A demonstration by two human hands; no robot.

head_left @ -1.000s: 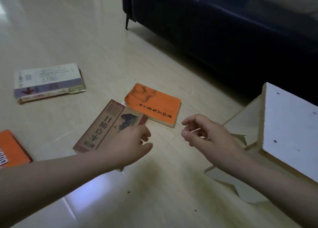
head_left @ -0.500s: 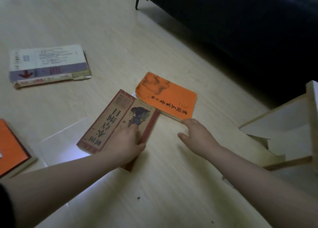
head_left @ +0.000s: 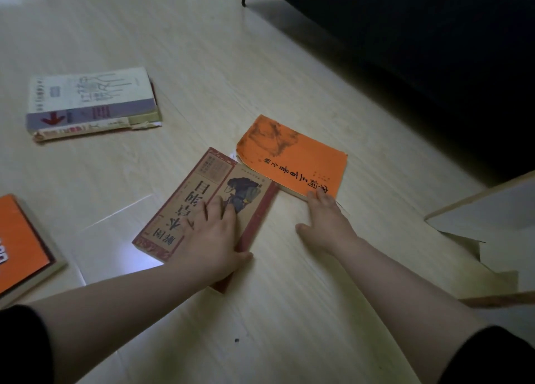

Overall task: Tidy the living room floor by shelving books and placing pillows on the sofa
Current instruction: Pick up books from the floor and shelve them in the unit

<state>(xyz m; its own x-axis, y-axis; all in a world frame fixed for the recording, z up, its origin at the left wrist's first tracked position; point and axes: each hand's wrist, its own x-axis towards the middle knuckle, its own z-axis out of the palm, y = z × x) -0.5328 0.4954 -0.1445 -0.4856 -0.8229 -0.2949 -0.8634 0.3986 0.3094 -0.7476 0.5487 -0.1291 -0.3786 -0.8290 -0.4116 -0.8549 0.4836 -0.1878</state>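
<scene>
Brown book [head_left: 199, 186] lies under spread left hand [head_left: 211, 239]; flat right hand [head_left: 324, 218] touches orange book [head_left: 292, 160] corner.

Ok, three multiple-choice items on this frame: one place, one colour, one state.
1. The left hand rests on: A the tan book; B the orange book; C the bare floor.
2. The book touched by the right hand is: A white; B green; C orange.
3. The tan book is: A held up; B flat on the floor; C standing on edge.
Answers: 1 A, palm lies on its cover; 2 C, fingers touch the orange corner; 3 B, it lies cover up.
</scene>
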